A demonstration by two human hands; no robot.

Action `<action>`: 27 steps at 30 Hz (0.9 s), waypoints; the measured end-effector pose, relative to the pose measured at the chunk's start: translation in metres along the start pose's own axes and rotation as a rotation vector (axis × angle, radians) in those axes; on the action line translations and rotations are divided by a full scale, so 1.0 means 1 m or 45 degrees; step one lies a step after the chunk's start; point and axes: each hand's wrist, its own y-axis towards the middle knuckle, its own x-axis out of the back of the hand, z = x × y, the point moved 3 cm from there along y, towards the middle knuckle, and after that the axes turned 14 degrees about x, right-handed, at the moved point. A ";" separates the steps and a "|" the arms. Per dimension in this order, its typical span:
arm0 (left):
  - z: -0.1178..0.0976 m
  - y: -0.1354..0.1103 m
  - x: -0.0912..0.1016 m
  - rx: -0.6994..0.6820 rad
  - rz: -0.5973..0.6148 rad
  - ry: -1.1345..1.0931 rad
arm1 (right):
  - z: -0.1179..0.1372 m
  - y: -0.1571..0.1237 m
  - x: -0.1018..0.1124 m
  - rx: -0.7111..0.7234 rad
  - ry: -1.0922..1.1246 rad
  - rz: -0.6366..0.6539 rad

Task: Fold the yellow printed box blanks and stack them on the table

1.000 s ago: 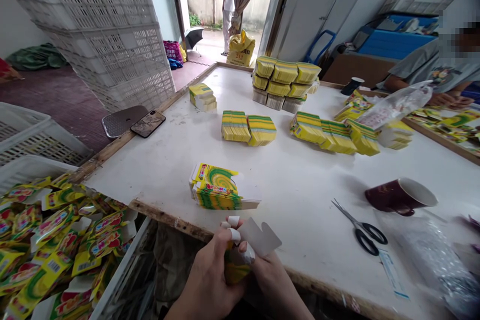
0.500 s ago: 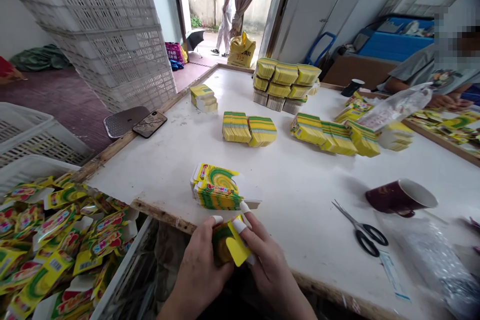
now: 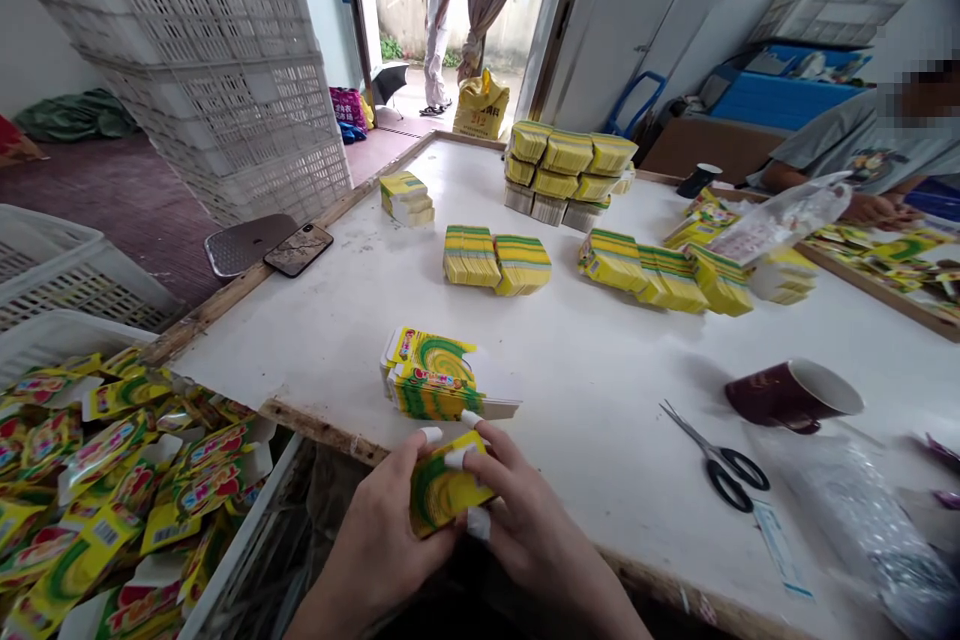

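Observation:
Both my hands grip one small yellow and green carton (image 3: 444, 486) at the near edge of the white table (image 3: 600, 360). My left hand (image 3: 382, 540) wraps its left side. On the carton's right, my right hand (image 3: 525, 520) presses it with taped fingertips. Just beyond the carton lies a short stack of flat cartons (image 3: 433, 382) of the same print. A white crate (image 3: 247, 540) at my left holds a heap of folded cartons (image 3: 112, 490).
Scissors (image 3: 712, 460), a tipped dark red cup (image 3: 791, 395) and a clear plastic bag (image 3: 862, 520) lie at the right. Bundled carton stacks (image 3: 570, 165) fill the table's far half. Two phones (image 3: 296, 248) rest by the left edge. Another person (image 3: 862, 150) sits opposite; stacked crates (image 3: 202, 50) stand left.
The carton's white flap, sticking up a second ago, is folded in and the carton is now closed between my hands. A person outside the doorway has walked left.

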 end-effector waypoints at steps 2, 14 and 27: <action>0.000 0.000 0.005 0.061 0.006 -0.230 | 0.002 0.009 0.000 0.055 0.023 -0.075; 0.033 0.015 0.104 0.335 -0.664 -1.971 | -0.039 0.073 0.013 -0.009 -0.700 -0.133; 0.010 0.005 0.005 0.404 -0.036 -1.477 | -0.030 0.063 0.008 -0.034 -0.389 -0.382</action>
